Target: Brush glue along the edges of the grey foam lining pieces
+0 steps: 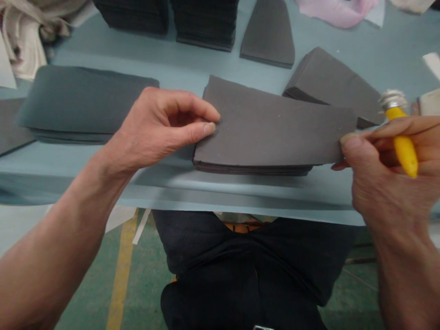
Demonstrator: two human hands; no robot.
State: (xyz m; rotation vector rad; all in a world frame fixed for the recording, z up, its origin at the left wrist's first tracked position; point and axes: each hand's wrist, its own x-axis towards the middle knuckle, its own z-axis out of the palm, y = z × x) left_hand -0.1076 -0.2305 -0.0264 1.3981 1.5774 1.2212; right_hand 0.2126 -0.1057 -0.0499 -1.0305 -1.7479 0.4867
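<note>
A stack of dark grey fabric-like pieces lies in front of me, its top grey piece (275, 128) reaching past the right side of the stack. My left hand (165, 121) pinches the left edge of that piece between thumb and fingertips. At its right end, my right hand (395, 156) grips the corner with thumb and fingers. A brush with a yellow handle (404, 142) is also tucked in my right hand, its pale bristle end pointing up and away. Left of my left hand sits a folded-looking stack of dark green-grey pieces (85, 101).
Behind lie another grey stack (338, 82), a smaller grey stack (270, 34) and two tall dark stacks (206, 23). Pink cloth (338, 11) and beige cloth (25, 41) rest at the far edges. The blue-green table cover (240, 197) ends just before my lap.
</note>
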